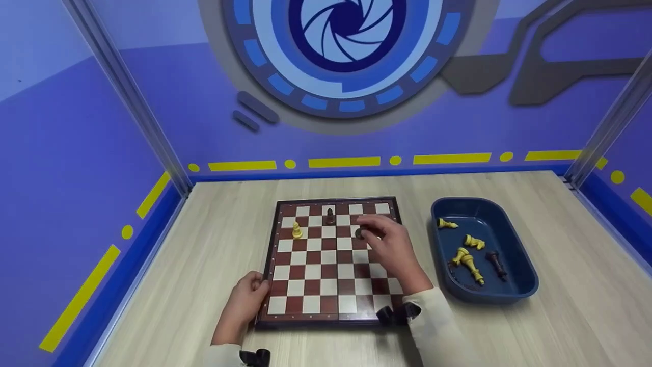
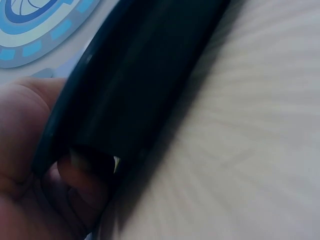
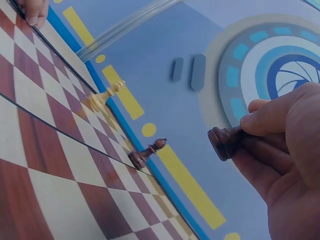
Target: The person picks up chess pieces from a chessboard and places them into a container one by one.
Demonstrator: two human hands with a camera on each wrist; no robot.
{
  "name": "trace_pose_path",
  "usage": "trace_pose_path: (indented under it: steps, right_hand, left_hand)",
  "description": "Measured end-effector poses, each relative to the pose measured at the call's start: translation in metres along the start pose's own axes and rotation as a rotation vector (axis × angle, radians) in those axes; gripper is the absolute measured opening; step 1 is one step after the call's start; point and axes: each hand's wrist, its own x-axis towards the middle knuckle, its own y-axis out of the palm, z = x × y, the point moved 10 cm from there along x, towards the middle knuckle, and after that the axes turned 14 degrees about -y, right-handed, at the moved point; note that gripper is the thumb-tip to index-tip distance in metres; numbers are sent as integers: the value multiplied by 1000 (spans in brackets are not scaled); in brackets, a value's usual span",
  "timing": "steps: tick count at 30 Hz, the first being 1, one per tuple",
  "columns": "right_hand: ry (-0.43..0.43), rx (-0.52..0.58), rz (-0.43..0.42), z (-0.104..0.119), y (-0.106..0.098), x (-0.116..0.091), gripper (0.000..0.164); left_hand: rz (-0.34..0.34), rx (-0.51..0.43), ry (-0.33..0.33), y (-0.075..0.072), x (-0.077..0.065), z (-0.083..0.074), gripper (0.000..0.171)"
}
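My right hand (image 1: 389, 247) is over the right half of the chessboard (image 1: 312, 272) and pinches a dark chess piece (image 3: 223, 141). Its base and lower stem show in the right wrist view; fingers hide the top, so its kind is unclear. At the board's left edge, my left hand (image 1: 245, 300) grips the rim, the thumb above and fingers curled beneath in the left wrist view. Two pieces stand upright near the far side: a dark bishop (image 3: 147, 154) and a pale yellow pawn-like piece (image 1: 297, 231).
To the right of the board stands a dark blue tray (image 1: 518, 260). Several yellow pieces (image 1: 472, 269) and at least one dark piece (image 1: 496, 265) lie on their sides inside it. Printed blue panels (image 1: 336, 142) enclose the wooden table (image 1: 214, 219) at the back and sides.
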Motion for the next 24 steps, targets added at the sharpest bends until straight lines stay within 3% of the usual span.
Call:
trace_pose_path:
  steps: [6,24]
  right_hand:
    - [42,-3,-18,-6,-9,-1,28]
    - [47,-22,-62,-13,-37,-1,27]
  left_hand:
    - [1,2,-10,1,-1,0,16]
    - [14,-5,2,1,-2,0,17]
